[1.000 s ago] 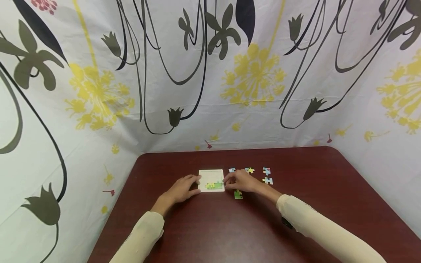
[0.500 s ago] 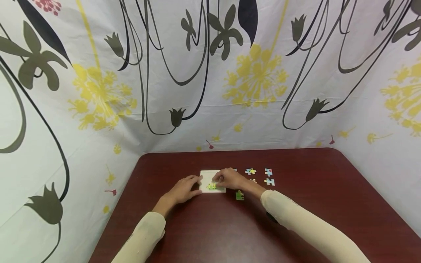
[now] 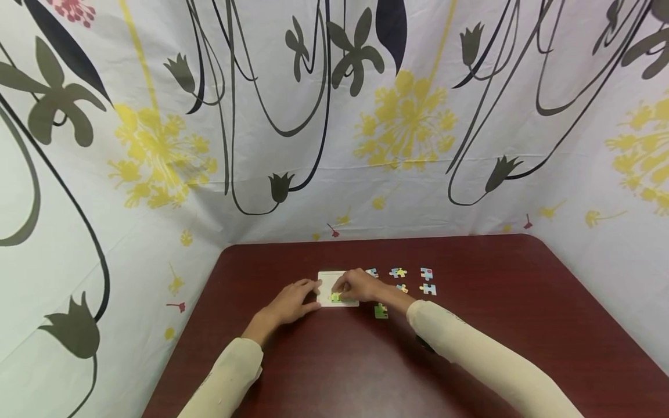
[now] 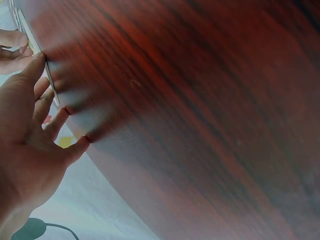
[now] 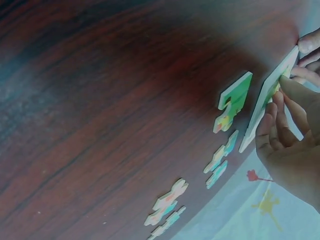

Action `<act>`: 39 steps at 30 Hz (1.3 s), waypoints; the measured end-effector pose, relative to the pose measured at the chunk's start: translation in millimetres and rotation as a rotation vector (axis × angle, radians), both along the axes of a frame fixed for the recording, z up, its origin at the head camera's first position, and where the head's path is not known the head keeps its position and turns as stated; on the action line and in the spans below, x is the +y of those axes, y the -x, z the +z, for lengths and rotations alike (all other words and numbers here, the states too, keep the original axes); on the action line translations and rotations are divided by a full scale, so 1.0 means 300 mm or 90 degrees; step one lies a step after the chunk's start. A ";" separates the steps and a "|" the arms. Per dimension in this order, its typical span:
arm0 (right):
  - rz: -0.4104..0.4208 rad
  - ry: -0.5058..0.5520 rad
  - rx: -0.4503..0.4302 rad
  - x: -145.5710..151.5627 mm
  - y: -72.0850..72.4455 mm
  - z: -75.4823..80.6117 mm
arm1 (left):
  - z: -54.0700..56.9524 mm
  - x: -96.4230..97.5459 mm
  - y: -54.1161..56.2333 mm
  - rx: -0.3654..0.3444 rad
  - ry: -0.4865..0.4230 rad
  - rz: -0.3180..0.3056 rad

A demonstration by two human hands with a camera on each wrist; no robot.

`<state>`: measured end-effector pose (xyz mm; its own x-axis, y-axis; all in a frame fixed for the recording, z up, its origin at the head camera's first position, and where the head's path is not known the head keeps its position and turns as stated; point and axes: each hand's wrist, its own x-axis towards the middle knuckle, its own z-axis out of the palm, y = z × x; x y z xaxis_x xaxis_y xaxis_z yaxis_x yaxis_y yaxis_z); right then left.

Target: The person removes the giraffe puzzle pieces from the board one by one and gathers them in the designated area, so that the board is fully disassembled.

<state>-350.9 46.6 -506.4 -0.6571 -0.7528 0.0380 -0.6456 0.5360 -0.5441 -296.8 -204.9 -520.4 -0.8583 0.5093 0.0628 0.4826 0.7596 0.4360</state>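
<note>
A small white puzzle tray (image 3: 324,278) lies on the dark red table, with green and yellow puzzle pieces (image 3: 335,298) along its near side. My left hand (image 3: 289,302) rests at the tray's left edge. Its fingers are spread, thumb and fingertips touching the edge and the tabletop. Over the tray, my right hand (image 3: 360,285) pinches at a green-yellow puzzle piece with thumb and fingers pointing down; the hand hides much of the tray's right half. In the right wrist view, the thumb and fingers (image 5: 286,85) meet at the tray's surface.
Right of the tray lie several loose pieces: a green one (image 3: 381,312) nearest, a blue-yellow one (image 3: 398,272) at the back, and blue ones (image 3: 427,289) farther right. A patterned cloth (image 3: 313,145) hangs behind the table (image 3: 334,360).
My right hand has moved left from the tray's right edge to over its middle, uncovering loose pieces at the right. The left hand has stayed at the left edge.
</note>
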 end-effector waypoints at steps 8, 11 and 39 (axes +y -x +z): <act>0.001 -0.039 -0.001 -0.024 -0.007 0.012 | -0.002 -0.006 -0.004 0.002 -0.004 -0.003; -0.005 -0.037 0.000 -0.026 -0.009 0.013 | -0.001 -0.005 -0.005 0.002 -0.008 -0.003; 0.021 0.060 0.064 0.010 -0.037 -0.009 | 0.005 0.004 -0.007 -0.005 -0.005 -0.001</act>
